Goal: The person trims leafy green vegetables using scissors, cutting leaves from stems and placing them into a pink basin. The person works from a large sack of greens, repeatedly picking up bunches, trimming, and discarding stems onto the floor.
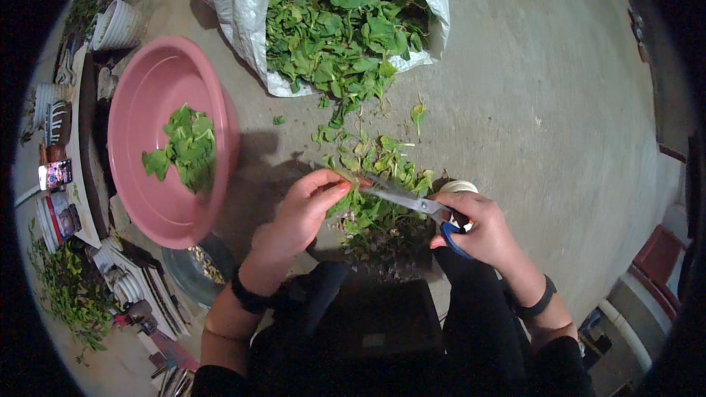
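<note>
Between thumb and fingers my left hand [306, 204] pinches a green leafy stem [345, 175]. My right hand [480, 226] grips a pair of scissors [423, 205] by the blue handles, and the blurred blades point left to the stem. Beneath both hands a heap of leafy cuttings [380, 212] lies on the floor, some leaves yellowish. A pink plastic basin [149, 77] stands to the left with a bunch of green leaves [190, 146] inside. Ahead, a white woven sack [242, 22] lies with its mouth wide, full of leafy greens [331, 27] that spill out.
A clear bowl [182, 270] with pale pieces in it sits behind the basin, near my left forearm. Along the far left are a low shelf [85, 176], a lit phone [55, 174], stacked white pots [118, 25] and a leafy pile [71, 292]. Concrete floor [540, 94] extends to the right.
</note>
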Available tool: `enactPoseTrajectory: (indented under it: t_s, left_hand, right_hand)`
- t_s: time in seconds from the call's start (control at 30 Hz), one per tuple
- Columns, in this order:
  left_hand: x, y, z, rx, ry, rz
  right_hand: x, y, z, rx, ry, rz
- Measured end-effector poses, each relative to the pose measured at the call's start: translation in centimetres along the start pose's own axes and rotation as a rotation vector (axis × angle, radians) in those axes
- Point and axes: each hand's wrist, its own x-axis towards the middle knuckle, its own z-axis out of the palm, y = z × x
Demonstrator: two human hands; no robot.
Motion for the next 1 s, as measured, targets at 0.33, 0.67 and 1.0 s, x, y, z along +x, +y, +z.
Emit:
enactPoseTrajectory:
  t_s: [0.33, 0.67, 1.0]
  left_hand:
    - [-0.3, -0.3, 2.7, -0.077, 0.198, -0.036]
    - [0.2, -0.5, 2.8, 0.029, 0.26, 0.047]
    - [0.2, -0.5, 3.7, 0.16, 0.217, 0.135]
  right_hand:
    - [-0.1, -0.7, 0.8, -0.466, 0.185, -0.084]
    - [-1.0, -0.6, -0.3, -0.108, 0.013, 0.123]
    - [-1.0, -0.6, -0.1, -0.073, -0.052, 0.129]
